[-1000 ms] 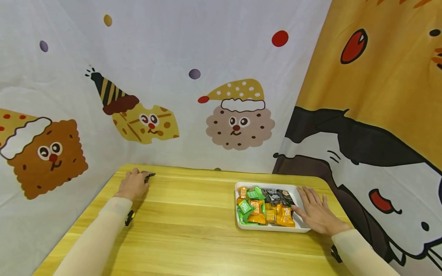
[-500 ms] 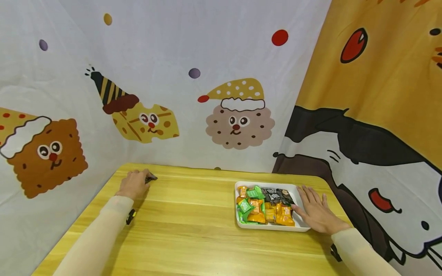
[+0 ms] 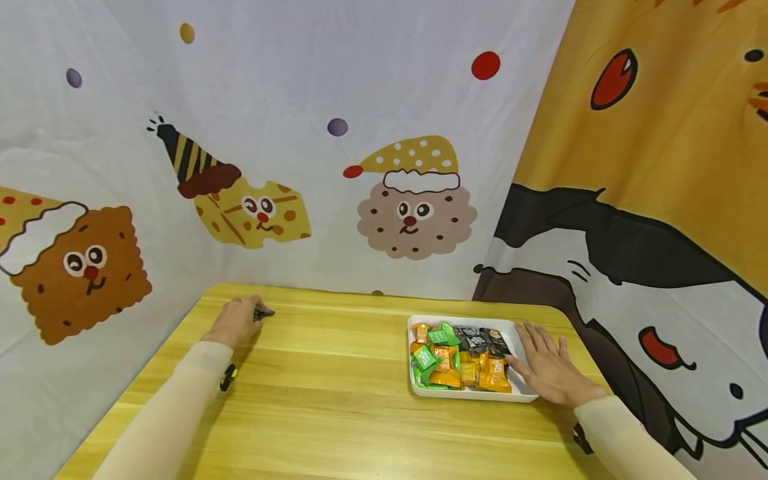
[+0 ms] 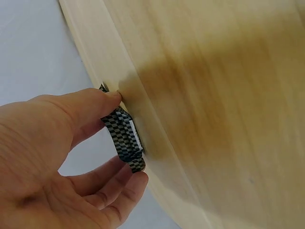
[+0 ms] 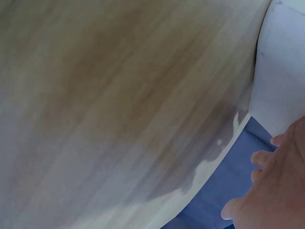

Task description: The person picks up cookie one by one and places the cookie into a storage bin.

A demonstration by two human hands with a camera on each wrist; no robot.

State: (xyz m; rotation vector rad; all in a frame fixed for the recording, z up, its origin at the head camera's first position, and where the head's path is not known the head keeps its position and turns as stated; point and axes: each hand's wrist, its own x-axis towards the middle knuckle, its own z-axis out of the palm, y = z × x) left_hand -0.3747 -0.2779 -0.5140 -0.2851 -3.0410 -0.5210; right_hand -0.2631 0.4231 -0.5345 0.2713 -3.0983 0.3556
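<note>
At the far left of the table, my left hand [image 3: 233, 321] pinches a small dark wrapped candy [image 3: 263, 313]. The left wrist view shows its black-and-grey checkered wrapper [image 4: 123, 136] between thumb and fingers, close over the wooden surface. My right hand [image 3: 549, 367] lies with fingers extended at the right side of a white tray [image 3: 474, 397], overlapping its rim. Inside the tray are several wrapped candies: green ones [image 3: 425, 359], orange ones [image 3: 495, 373] and black ones [image 3: 471, 340]. The right wrist view catches only the tray's white wall [image 5: 281, 62] and part of that hand.
The wooden table [image 3: 336, 373] has rounded far corners. A white cloth [image 3: 282, 80] printed with cartoon snacks hangs right behind it. On the right hangs a cloth [image 3: 648, 267] with a large cartoon animal. Each wrist wears a dark strap [image 3: 228, 377].
My left hand has shifted slightly right and nearer, bringing the dark candy along. My right hand and the tray have stayed in place.
</note>
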